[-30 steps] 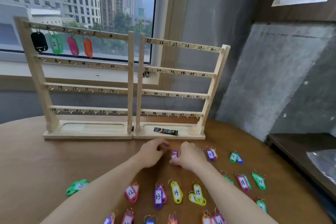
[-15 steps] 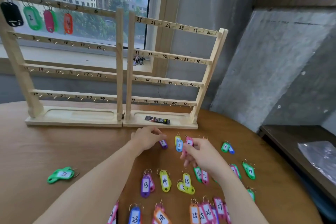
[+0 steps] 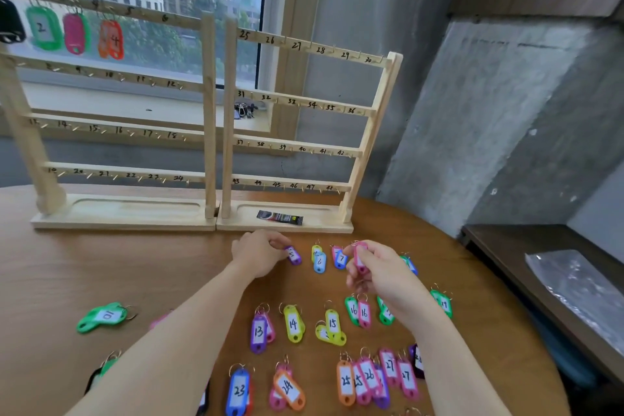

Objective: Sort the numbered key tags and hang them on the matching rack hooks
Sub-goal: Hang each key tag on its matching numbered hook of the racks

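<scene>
Both forearms reach forward over the round wooden table [image 3: 141, 273]. The left hand [image 3: 258, 255] lies low on the tabletop, knuckles up, its fingertips pinching a purple tag [image 3: 293, 255] that rests flat just in front of the right rack's base. The right hand [image 3: 378, 272] is lifted off the table, fingers curled, pinching a pink tag [image 3: 360, 257] upright between thumb and forefinger; its number is hidden. Just between the hands lie the blue 6 tag [image 3: 319, 262] and the 7 tag [image 3: 340, 258]. More tags lie in rows nearer the body, among them 13 [image 3: 259, 333], 14 [image 3: 293, 323], 15 [image 3: 333, 324] and 23 [image 3: 239, 390]; a green 10 tag [image 3: 103, 316] sits well apart on the left. Two wooden racks stand side by side: the left rack [image 3: 209, 111] carries four tags on its top rail, including green 2 [image 3: 44, 28] and orange 4 [image 3: 112, 40]; the right rack [image 3: 371, 132] has bare hooks, and a small dark packet [image 3: 279, 218] lies in its base tray.
</scene>
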`<state>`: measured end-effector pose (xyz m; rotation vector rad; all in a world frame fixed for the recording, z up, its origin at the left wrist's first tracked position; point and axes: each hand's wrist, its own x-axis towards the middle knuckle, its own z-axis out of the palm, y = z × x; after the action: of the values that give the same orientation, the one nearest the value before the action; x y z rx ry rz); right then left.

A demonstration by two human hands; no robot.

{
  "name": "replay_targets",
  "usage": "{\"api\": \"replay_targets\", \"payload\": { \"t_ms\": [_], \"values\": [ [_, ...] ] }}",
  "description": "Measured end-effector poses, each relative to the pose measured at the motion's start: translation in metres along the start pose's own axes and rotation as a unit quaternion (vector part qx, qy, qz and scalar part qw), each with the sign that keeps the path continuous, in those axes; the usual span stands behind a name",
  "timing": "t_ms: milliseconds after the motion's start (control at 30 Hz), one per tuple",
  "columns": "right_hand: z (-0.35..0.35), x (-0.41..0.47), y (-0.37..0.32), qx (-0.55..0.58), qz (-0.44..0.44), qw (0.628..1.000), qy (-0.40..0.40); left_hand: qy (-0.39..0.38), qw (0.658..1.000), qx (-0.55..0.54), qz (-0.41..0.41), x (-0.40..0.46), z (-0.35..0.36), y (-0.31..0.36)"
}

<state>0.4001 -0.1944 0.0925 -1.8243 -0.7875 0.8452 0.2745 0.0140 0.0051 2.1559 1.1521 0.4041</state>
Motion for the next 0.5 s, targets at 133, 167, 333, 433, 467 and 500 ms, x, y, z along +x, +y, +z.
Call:
{"api": "replay_targets", "payload": {
  "t_ms": [133, 167, 333, 433, 467, 500],
  "values": [
    [-0.001, -0.01, 0.0, 0.002, 0.011, 1.0, -0.001, 0.02, 0.999, 0.031, 0.002, -0.003, 0.002, 0.003],
    [-0.001, -0.013, 0.0, 0.001, 0.015, 1.0, 0.0, 0.024, 0.999, 0.031, 0.003, -0.003, 0.002, 0.003],
    [0.004, -0.026, -0.009, -0.006, 0.021, 1.0, -0.002, 0.037, 0.999, 0.023, 0.004, -0.008, -0.001, 0.006],
    [0.01, -0.031, -0.022, -0.015, 0.006, 1.0, -0.008, 0.029, 1.0, 0.002, 0.002, -0.013, -0.004, 0.011],
    [0.012, -0.031, -0.028, -0.029, -0.003, 1.0, -0.007, 0.017, 1.0, -0.013, 0.002, -0.015, -0.006, 0.011],
    [0.015, -0.031, -0.034, -0.046, -0.013, 0.999, -0.006, 0.007, 1.0, -0.031, -0.001, -0.018, -0.009, 0.01]
  ]
}}
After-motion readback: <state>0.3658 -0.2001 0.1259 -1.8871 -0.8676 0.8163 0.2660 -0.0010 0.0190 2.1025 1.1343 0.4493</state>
